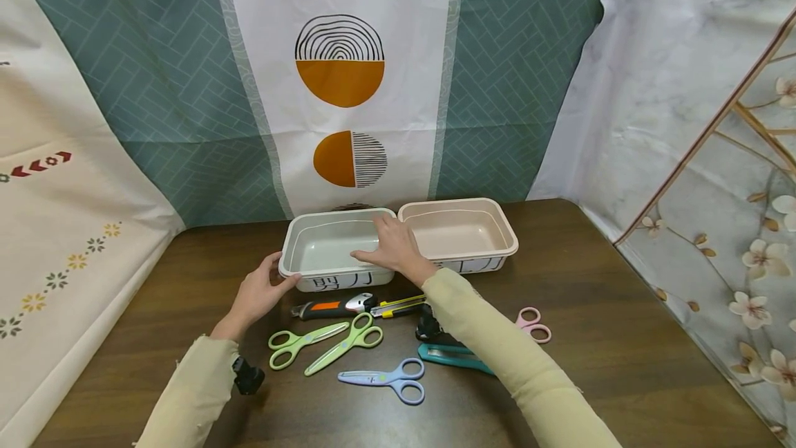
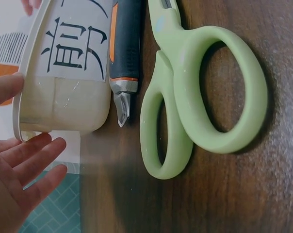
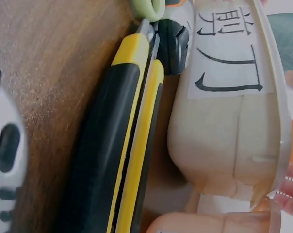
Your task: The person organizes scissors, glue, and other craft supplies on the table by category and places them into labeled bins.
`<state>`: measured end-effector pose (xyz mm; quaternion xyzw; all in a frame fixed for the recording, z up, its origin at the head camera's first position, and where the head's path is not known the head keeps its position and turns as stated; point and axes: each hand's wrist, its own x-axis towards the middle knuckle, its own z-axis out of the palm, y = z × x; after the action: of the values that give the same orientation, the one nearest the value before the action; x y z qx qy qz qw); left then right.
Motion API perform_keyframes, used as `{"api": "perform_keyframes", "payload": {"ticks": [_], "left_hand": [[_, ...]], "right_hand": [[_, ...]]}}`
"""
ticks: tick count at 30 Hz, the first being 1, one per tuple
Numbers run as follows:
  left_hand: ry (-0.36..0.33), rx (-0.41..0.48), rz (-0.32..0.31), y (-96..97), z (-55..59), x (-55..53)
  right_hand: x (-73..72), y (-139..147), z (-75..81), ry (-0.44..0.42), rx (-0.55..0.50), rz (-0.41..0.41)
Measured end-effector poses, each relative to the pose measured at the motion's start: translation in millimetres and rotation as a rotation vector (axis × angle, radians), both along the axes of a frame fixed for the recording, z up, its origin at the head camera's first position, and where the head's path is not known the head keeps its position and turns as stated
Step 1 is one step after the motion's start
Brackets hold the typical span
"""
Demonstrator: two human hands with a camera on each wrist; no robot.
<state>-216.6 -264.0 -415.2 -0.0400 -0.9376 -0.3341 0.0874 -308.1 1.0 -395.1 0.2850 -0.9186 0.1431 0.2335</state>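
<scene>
My left hand (image 1: 261,294) holds the left end of a pale grey-green plastic bin (image 1: 348,281), thumb on the front rim and fingers at the end wall. My right hand (image 1: 398,247) is over the bin's right end, thumb stretched out above the inside, fingers near the far rim. Its fingers show only partly in the right wrist view. A white label with black characters is on the bin's front. Before it lie an orange-and-black utility knife (image 1: 332,307) and a yellow-and-black cutter (image 3: 105,131), partly behind the right sleeve in the head view.
A beige bin (image 1: 460,227) stands against the grey-green bin's right side. Nearer lie two green scissors (image 1: 301,342), blue scissors (image 1: 392,377), a teal cutter (image 1: 450,356) and pink scissors (image 1: 533,324), the last two partly behind the right sleeve. A patterned curtain (image 1: 336,109) hangs behind.
</scene>
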Motion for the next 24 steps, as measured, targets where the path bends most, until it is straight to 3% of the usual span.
{"api": "perform_keyframes", "payload": {"ticks": [4, 8, 24], "left_hand": [[0.000, 0.004, 0.000, 0.7, 0.2, -0.6], [0.002, 0.006, 0.001, 0.8, 0.7, -1.2], [0.012, 0.003, -0.004, 0.1, -2.9, -1.4]], "right_hand": [[1.0, 4.2, 6.8, -0.122, -0.011, 0.021], [1.8, 12.3, 14.6, -0.178, -0.042, 0.067], [4.8, 56.6, 31.2, -0.241, 0.005, 0.104]]}}
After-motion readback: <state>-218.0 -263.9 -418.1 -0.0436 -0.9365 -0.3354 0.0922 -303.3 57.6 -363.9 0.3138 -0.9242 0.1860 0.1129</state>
